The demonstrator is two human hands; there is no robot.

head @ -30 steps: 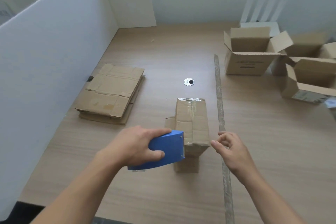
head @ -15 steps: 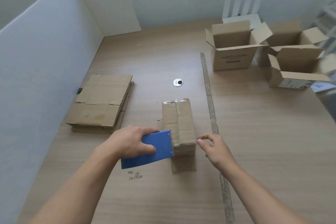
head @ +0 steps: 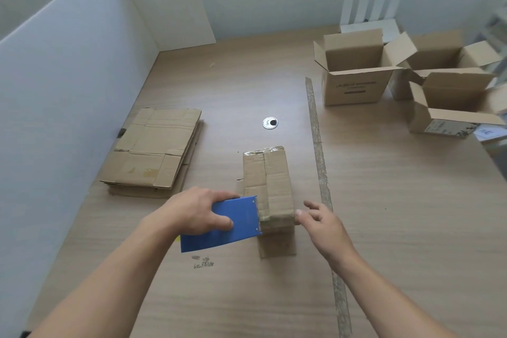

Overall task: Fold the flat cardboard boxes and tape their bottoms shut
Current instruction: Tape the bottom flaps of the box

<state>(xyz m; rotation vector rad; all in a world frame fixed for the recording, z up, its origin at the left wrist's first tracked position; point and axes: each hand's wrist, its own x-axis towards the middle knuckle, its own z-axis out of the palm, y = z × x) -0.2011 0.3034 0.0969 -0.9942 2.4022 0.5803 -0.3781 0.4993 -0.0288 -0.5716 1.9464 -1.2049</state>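
Observation:
A small cardboard box (head: 270, 186) stands bottom-up in the middle of the wooden table (head: 384, 214), with clear tape along its top seam. My left hand (head: 196, 210) grips a blue tape dispenser (head: 233, 223), whose front edge sits against the box's near left corner. My right hand (head: 321, 223) is beside the box's near right corner, fingers loosely spread, thumb tip touching the cardboard. A stack of flat cardboard boxes (head: 153, 151) lies to the left.
Three folded boxes with open flaps (head: 354, 85) (head: 452, 107) (head: 439, 55) stand at the back right. A tape strip (head: 319, 162) runs along the table. A round metal grommet (head: 270, 123) sits behind the box. White partition panels (head: 68, 85) wall the left side.
My right hand's fingers have opened from a pinch at the box's corner. The dispenser stays at the box's near end. The camera view has shifted slightly.

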